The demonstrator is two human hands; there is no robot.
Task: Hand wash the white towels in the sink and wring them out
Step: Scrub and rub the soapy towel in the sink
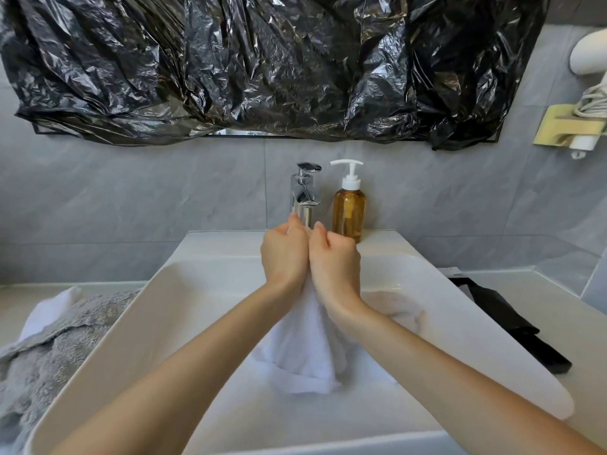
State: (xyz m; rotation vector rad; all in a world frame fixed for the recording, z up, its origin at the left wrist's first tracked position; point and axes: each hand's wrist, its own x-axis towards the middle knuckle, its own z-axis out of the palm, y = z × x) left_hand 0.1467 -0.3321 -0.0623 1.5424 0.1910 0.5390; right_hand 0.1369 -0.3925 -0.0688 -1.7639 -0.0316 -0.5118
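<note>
Over the middle of the white sink [203, 310], 2 bare hands are raised side by side with their inner edges touching, both clenched around the top of 1 white towel [303, 353]. Curled into a fist, the left hand [285, 255] grips the bunched cloth, and a small bit of white shows past its fingers near the tap. Beside it the right hand [334, 261] is closed the same way on the same gathered end, knuckles up. From between the wrists the towel hangs down in a loose, creased bundle, and its lower end rests on the basin floor towards the near side. Part of the fabric looks wet and sunk into shallow water, though how much water the basin holds is hard to judge. Another pale mass [399, 305] lies on the right side of the basin floor under the right forearm; whether it is a second towel or foam cannot be told. Behind the hands a chrome faucet [305, 192] stands at the back rim, with an amber pump bottle [348, 208] just beside it on the right. On the counter left of the sink lies a grey towel [56, 349] with a white cloth [49, 311] tucked against it. A black folded object [505, 320] rests on the counter to the right. Crumpled black plastic sheeting [262, 60] covers the mirror above.
</note>
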